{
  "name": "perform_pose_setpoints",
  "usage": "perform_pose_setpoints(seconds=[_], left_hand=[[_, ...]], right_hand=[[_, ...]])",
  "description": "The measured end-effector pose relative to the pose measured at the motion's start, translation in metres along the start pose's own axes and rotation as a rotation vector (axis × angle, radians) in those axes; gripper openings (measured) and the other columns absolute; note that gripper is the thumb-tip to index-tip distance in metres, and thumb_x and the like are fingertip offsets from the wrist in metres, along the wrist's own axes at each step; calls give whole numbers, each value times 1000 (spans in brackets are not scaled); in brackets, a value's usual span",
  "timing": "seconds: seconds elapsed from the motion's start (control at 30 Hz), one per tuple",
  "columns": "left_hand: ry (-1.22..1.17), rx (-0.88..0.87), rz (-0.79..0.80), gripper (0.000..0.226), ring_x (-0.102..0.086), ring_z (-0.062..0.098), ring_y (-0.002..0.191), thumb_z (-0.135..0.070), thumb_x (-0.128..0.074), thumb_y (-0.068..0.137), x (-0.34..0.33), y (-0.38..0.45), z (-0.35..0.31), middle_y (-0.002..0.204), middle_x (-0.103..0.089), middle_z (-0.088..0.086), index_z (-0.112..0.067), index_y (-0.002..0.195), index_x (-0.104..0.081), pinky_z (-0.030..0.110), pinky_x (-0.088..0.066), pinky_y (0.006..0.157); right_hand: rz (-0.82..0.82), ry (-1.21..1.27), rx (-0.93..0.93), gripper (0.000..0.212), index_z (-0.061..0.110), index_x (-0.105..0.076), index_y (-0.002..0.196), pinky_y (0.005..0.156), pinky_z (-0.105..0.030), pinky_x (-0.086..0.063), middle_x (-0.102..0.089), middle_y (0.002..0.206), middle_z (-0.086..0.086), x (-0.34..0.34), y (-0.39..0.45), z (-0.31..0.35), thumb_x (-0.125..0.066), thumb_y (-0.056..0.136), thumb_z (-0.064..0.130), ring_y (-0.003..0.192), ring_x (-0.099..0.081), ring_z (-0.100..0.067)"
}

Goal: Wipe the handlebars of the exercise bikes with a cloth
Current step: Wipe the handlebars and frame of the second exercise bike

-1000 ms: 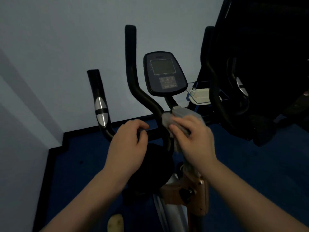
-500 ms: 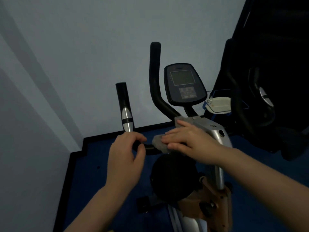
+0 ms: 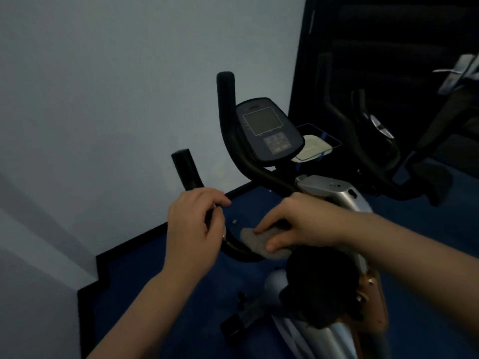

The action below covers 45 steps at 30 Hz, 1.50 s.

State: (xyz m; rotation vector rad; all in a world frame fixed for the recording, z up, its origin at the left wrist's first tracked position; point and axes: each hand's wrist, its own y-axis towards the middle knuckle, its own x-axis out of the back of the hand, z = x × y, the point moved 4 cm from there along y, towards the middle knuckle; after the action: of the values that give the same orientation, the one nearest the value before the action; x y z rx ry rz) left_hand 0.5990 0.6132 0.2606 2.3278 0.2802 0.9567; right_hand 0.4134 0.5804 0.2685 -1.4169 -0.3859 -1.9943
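Observation:
An exercise bike stands before me with black handlebars curving up on both sides of a dark console. My left hand is closed around the lower part of the left handlebar, hiding its silver sensor. My right hand presses a grey cloth onto the black bar where it bends toward the bike's stem. The taller inner handlebar rises beside the console.
The silver stem cover and a black round part sit under my right arm. A white tray in a wire holder is behind the console. A second dark bike stands to the right. A pale wall is close on the left, blue floor below.
My right hand has slid the cloth leftward and down along the bar, from the stem toward my left hand. The view has shifted, and my left hand has moved up the left handlebar.

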Motion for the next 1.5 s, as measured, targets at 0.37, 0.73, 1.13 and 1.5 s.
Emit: perform_pose_setpoints(seconds=[0.37,0.73,1.13,1.5], left_hand=[[-59,-72,89,39,-36,2,117,-40,-75,69,23,21,45,125,-47,-15,-28,104,-63,7,-25,98],[-115,-87,196,91,-16,-4,139,-53,-72,69,25,43,63,148,-15,-32,-46,143,-20,20,-16,108],[-225,-124,250,59,-33,-16,125,-24,-65,86,39,58,73,134,-42,-23,-31,138,-40,-2,-21,102],[-438,37,261,43,-34,-7,136,-31,-39,96,41,53,74,144,-40,-30,-51,134,-39,6,-24,108]], right_hand=[[-289,-48,-366,24,26,-51,86,70,-25,-34,-61,92,8,-45,2,66,-42,96,46,90,-54,-11],[-718,102,-686,52,34,-26,145,93,-23,-34,-52,110,14,-80,30,103,-28,96,52,102,-46,-6],[-694,8,-749,54,35,-17,144,78,-30,-47,-53,112,10,-73,51,112,-18,95,56,92,-56,-12],[-661,76,-545,50,40,-13,143,62,-30,-40,-52,110,8,-51,83,99,-18,96,56,86,-59,-14]])
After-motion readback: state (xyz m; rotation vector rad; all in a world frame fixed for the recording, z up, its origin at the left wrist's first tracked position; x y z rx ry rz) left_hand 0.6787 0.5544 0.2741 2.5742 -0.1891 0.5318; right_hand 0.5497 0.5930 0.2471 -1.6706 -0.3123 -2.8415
